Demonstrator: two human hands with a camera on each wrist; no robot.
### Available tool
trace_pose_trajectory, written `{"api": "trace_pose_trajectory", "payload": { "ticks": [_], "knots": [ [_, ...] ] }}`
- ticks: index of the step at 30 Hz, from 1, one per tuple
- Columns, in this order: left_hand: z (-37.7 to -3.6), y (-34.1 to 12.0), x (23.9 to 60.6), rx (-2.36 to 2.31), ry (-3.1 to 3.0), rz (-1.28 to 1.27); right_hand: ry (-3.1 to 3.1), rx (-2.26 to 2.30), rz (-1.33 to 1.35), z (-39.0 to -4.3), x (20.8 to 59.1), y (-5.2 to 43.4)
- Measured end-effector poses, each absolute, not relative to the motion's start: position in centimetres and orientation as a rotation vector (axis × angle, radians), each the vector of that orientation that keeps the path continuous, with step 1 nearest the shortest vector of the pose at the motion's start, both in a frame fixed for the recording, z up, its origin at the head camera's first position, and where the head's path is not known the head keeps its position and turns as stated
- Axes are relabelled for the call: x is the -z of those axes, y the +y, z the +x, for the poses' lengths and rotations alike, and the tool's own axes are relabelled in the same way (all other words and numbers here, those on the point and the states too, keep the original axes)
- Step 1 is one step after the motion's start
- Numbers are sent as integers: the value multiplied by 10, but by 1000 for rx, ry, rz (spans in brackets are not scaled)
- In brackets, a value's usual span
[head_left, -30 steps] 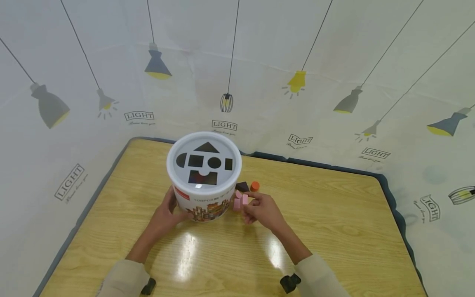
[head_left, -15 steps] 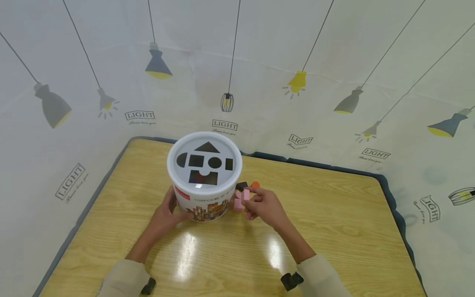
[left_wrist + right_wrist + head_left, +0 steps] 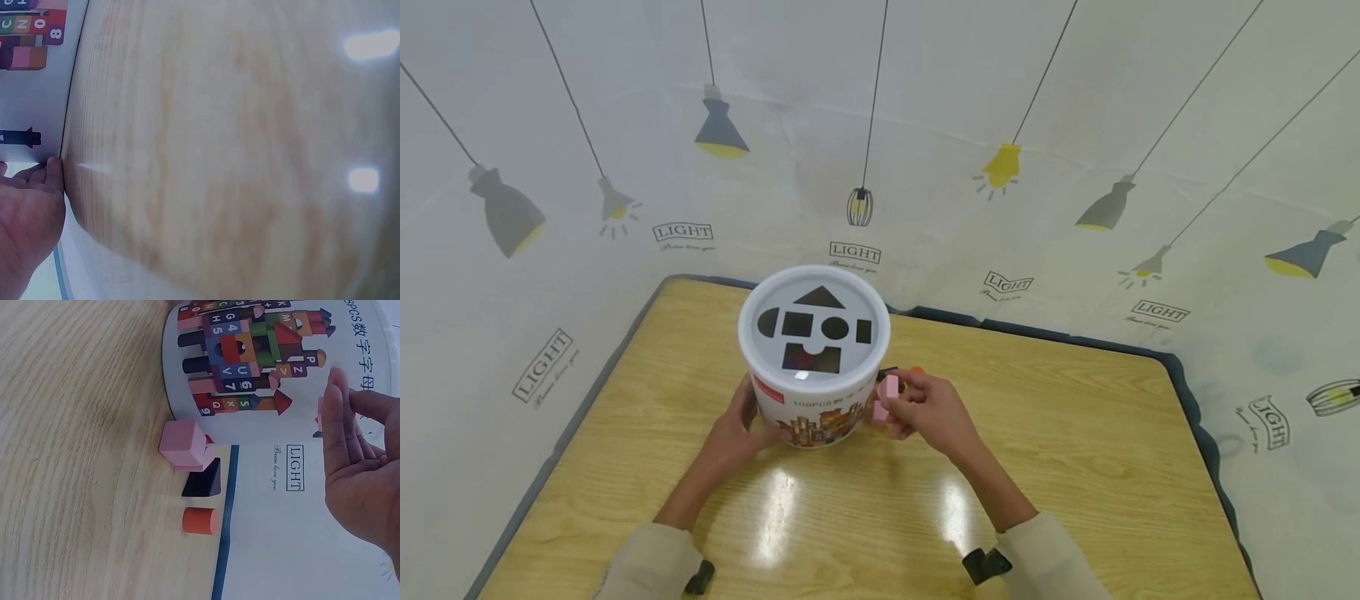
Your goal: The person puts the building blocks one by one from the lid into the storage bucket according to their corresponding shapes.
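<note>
A white bucket (image 3: 820,400) with printed blocks on its wall stands mid-table; its lid (image 3: 813,329) has several shape holes. My left hand (image 3: 739,427) cups the bucket's left side, thumb up along the wall, and its fingers (image 3: 37,187) lie against the bucket (image 3: 31,81). My right hand (image 3: 927,408) pinches a small pink block (image 3: 891,387) just right of the bucket, a little above the table. In the right wrist view only an edge of that pink block (image 3: 320,407) shows behind the fingers (image 3: 334,425).
Beside the bucket (image 3: 262,362) lie stacked pink blocks (image 3: 183,442), a dark triangular block (image 3: 204,481) and an orange cylinder (image 3: 200,520). The wooden table (image 3: 1075,433) has a dark rim and lamp-print sheeting (image 3: 925,125) behind it.
My right hand has lifted the pink block slightly up and left, closer to the bucket's upper wall. The left hand and bucket have stayed put.
</note>
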State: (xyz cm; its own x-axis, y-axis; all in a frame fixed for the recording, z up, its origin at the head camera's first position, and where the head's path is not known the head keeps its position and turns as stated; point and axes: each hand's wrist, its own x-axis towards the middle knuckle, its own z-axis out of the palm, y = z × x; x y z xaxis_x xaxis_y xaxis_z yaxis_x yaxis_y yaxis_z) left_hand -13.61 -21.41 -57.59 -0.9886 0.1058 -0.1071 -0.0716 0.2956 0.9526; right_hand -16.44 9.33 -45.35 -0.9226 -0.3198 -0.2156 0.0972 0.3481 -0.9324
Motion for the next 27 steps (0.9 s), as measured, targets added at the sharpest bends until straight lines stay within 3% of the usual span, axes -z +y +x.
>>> {"api": "trace_pose_trajectory", "payload": {
  "ticks": [27],
  "knots": [
    [-137,-215,578,-1781,2415,27,2289,1663,-210,-168,414,92]
  ]
}}
